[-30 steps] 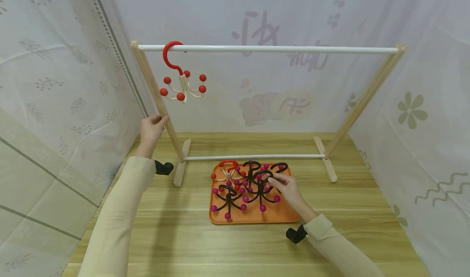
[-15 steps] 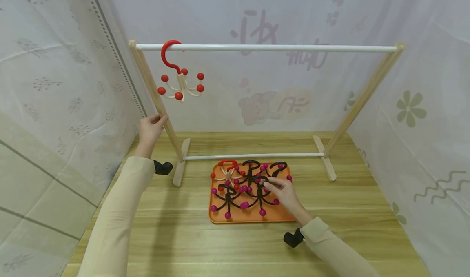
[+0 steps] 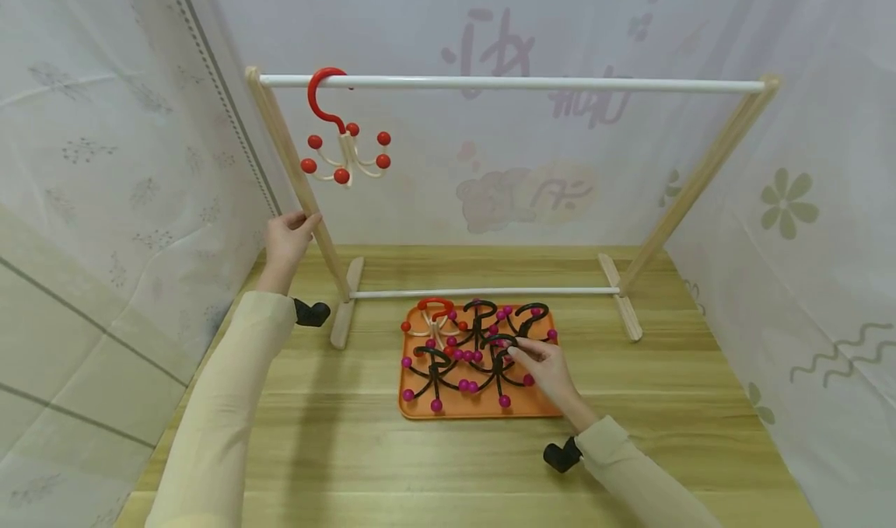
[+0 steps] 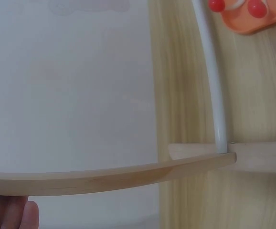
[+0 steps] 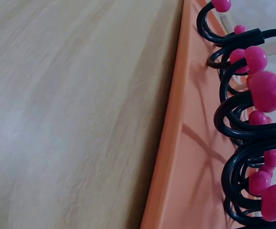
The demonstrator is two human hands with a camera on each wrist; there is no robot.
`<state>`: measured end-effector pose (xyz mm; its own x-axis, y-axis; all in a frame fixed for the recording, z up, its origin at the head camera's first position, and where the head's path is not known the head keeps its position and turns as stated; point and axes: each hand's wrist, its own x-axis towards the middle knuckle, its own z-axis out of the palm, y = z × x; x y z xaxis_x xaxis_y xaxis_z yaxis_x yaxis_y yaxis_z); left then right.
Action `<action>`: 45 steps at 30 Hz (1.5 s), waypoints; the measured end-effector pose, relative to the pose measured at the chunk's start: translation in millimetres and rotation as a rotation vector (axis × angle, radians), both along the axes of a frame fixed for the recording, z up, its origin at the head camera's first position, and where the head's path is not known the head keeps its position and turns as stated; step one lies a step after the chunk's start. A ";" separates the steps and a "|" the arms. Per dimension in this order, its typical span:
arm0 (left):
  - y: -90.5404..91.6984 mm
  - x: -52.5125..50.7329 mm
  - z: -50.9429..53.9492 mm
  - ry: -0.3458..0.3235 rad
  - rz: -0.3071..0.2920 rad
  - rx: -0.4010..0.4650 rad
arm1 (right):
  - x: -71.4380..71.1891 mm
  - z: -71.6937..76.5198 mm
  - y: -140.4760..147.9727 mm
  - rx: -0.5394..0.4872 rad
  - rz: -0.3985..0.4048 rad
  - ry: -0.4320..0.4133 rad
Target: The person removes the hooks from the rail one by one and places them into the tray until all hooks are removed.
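Observation:
My left hand (image 3: 287, 240) grips the left wooden post (image 3: 290, 155) of a hanging rack. In the left wrist view its fingers (image 4: 14, 212) show beneath the post. On the orange tray (image 3: 413, 413), my right hand (image 3: 549, 368) pinches the hook of a black hanger (image 3: 498, 363) with magenta ball tips. That hanger stands in the front right of the tray, its arms close to the others. Around it are more black hangers (image 3: 434, 372) and a cream one with a red hook (image 3: 435, 327). The right hand itself is outside the right wrist view.
A red-hooked cream hanger (image 3: 346, 151) hangs near the left end of the rack's white top bar (image 3: 525, 83). The lower white bar (image 3: 483, 291) runs just behind the tray. Wooden feet (image 3: 619, 298) stand on the tabletop (image 3: 350, 466), with fabric walls around.
My right hand has lowered slightly and shifted a little left with the black hanger, then stayed nearly still. The left hand keeps its place on the post. The head view has tilted slightly.

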<state>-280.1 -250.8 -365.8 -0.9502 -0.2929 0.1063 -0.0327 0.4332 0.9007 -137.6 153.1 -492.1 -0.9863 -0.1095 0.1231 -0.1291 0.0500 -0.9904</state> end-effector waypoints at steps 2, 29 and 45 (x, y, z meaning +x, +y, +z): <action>0.0 -0.3 -0.3 -0.002 -0.001 -0.006 | -0.3 1.7 -1.3 -0.025 0.016 0.009; -0.7 -0.9 1.3 0.000 -0.009 0.032 | 14.5 7.4 -40.3 -0.072 -0.066 0.136; -0.1 0.5 2.0 0.001 -0.009 0.022 | 13.4 -12.1 -32.8 -0.003 -0.122 0.094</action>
<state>-279.5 -250.9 -363.8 -0.9527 -0.2865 0.1011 -0.0279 0.4139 0.9099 -124.1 120.3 -504.2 -0.9763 0.0114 0.2161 -0.2148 0.0685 -0.9742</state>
